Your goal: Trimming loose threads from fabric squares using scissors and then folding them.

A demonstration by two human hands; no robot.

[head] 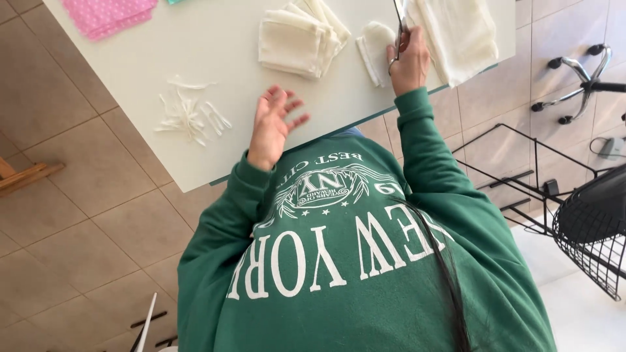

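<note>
My right hand is closed around a pair of scissors whose blades point away from me, over the far side of the white table. A small cream cloth piece lies just left of that hand, and a larger cream cloth lies to its right. My left hand hovers over the near table edge with fingers spread and nothing in it. A stack of folded cream cloths sits beyond it. I wear a green sweatshirt.
Thin white fabric trimmings are scattered left of my left hand. Pink dotted fabric lies at the far left corner. On the tiled floor to the right stand a chair base, a black wire rack and a black wire basket.
</note>
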